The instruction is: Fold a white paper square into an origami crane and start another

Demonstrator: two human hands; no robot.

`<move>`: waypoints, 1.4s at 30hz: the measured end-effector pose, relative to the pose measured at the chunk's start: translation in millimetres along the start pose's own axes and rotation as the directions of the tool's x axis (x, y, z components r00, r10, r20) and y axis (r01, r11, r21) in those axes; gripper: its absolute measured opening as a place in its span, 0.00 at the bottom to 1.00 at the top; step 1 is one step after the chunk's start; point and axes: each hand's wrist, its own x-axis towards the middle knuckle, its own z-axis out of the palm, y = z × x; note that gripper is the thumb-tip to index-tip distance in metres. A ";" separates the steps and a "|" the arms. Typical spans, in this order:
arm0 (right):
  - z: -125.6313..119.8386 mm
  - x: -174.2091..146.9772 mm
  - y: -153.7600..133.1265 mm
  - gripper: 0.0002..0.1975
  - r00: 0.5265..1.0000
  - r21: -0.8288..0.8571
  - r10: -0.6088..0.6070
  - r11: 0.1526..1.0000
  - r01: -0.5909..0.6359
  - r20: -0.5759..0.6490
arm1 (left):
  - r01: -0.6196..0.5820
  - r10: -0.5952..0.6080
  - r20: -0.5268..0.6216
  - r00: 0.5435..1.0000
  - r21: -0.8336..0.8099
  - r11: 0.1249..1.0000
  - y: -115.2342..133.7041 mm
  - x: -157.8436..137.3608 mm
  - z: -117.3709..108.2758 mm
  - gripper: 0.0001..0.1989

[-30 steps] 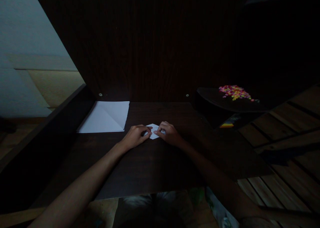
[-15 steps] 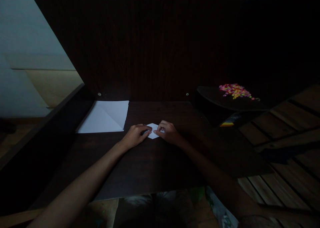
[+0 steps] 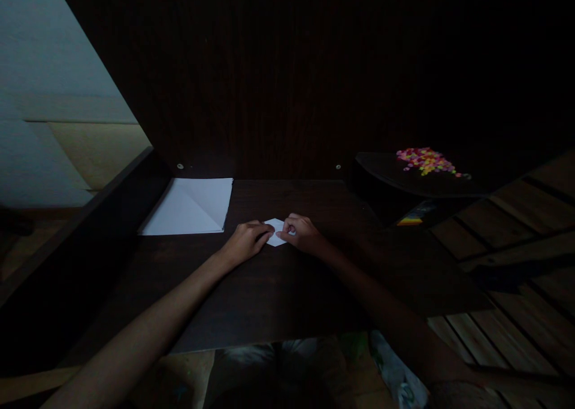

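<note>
Everything has slid a touch upward in view together since the earlier frame, while both hands have kept their place over the small folded paper (image 3: 275,240). That paper lies on the dark desk (image 3: 251,301), between the two hands; taking it as the clock's centre, its outline comes to points at twelve and six. Left hand (image 3: 245,241) reaches in from between eight and nine o'clock, thumb and forefinger tips brought near each other on the paper, with a gap between them further back. Right hand (image 3: 304,235) comes from three o'clock, forefinger bent and thumb stretched inward, its tip just beside the left thumb's. In this dim light I cannot tell whether either hand pinches a fold or only presses on it.

Between nine and ten o'clock lies a stack of white paper (image 3: 193,202) (a diagonal crease crosses its top sheet). Toward two o'clock, a rounded shelf (image 3: 384,168) bears a heap of tiny coloured pieces (image 3: 424,159), mostly pink, red and yellow. Below the shelf, near three o'clock, a yellow and orange stripe (image 3: 409,221) shows. Wooden slats (image 3: 456,334) lie at four o'clock, beyond the desk's edge.
</note>
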 end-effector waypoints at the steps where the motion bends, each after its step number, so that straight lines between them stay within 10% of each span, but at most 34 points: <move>1: -1.1 0.3 0.0 0.08 1.000 0.000 0.005 1.000 -0.005 0.009 | 0.002 -0.002 0.001 1.000 -0.002 1.000 0.4 0.1 -0.5 0.11; 22: -28.8 -7.0 6.9 0.08 0.981 -0.157 0.103 0.985 -0.077 0.164 | -0.192 0.210 0.211 0.955 -0.102 0.976 -20.5 3.2 -17.3 0.22; 31: -25.8 -16.1 9.9 0.13 0.954 -0.104 -0.268 0.954 0.282 0.131 | -0.178 0.181 0.235 0.955 -0.035 0.983 -6.9 1.6 -22.9 0.21; 42: -26.6 -21.4 2.1 0.20 0.937 -0.242 -0.308 0.909 0.340 0.163 | -0.280 0.257 0.183 0.949 0.113 0.953 -0.9 -1.4 -17.2 0.17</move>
